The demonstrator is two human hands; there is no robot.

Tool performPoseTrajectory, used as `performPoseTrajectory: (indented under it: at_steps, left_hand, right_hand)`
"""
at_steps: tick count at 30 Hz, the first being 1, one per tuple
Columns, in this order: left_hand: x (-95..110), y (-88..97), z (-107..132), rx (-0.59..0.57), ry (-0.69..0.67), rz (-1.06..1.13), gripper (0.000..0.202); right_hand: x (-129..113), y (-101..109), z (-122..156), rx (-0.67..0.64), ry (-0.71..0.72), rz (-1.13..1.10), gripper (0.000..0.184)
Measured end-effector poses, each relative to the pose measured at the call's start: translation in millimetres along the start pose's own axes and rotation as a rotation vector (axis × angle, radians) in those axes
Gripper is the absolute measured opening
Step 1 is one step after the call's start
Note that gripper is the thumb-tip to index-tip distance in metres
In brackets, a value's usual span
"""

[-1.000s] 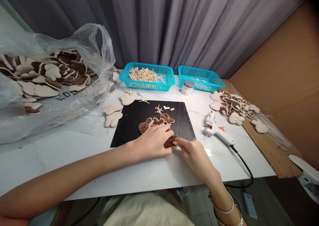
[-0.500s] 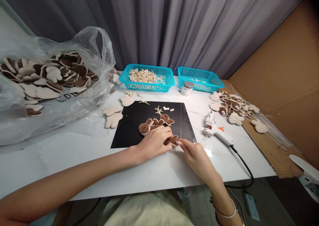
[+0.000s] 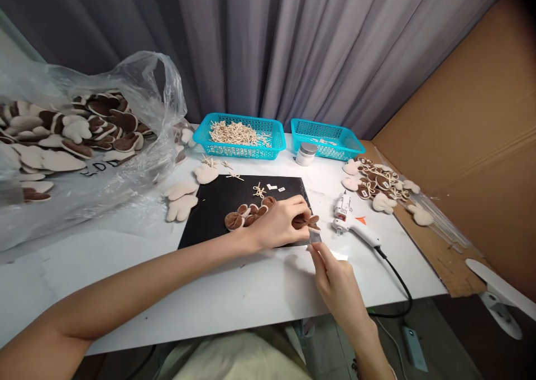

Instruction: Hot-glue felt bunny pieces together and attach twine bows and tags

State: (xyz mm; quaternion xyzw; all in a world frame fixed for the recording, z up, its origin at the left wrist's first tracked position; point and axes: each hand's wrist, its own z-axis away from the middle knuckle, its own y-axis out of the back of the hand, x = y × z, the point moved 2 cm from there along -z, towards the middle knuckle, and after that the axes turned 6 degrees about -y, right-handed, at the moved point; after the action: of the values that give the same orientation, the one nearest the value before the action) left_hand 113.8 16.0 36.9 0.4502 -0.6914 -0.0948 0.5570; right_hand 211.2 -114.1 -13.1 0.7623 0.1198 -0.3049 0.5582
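My left hand (image 3: 281,224) grips a brown-and-cream plush piece (image 3: 310,222), whose end sticks out past my fingers above the right edge of the black mat (image 3: 209,201). Just below it, my right hand (image 3: 337,274) is closed in a pinch, apart from the plush piece. What lies between those fingertips, if anything, is too small to make out. More brown plush pieces (image 3: 234,220) rest on the mat, partly covered by my left hand. Beyond them lie cream cord bows (image 3: 259,190) and small white labels (image 3: 281,190).
A white glue gun (image 3: 360,229) lies at right, its cord running off the table. Finished-looking plush pieces with bows (image 3: 368,187) are heaped behind it. Two blue baskets (image 3: 238,152) and a jar (image 3: 306,154) stand at the back. A plastic bag of plush pieces (image 3: 96,184) fills the left.
My left hand has lifted the plush piece and moved right with it. My right hand has drawn away from the piece, down toward me. The view has shifted slightly.
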Motion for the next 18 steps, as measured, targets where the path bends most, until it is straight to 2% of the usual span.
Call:
performPoseTrajectory:
  at_steps: [6,10,15,18]
  left_hand:
    - [-6,-5.2,3,-0.013,-0.016,-0.019,0.006]
    - [-7,-7.1,3,-0.064,-0.030,-0.046,0.005]
    - [-11,-10.1,3,-0.124,-0.042,-0.079,0.010]
    - [-13,-8.2,2,-0.133,-0.046,-0.065,0.010]
  right_hand:
    - [2,2,-1,0.006,0.120,0.017,0.024]
    - [3,7,-5,0.033,0.209,0.074,0.023]
    - [7,23,-28,0.181,0.533,0.316,0.032]
    - [11,30,-54,0.175,0.673,0.460,0.036]
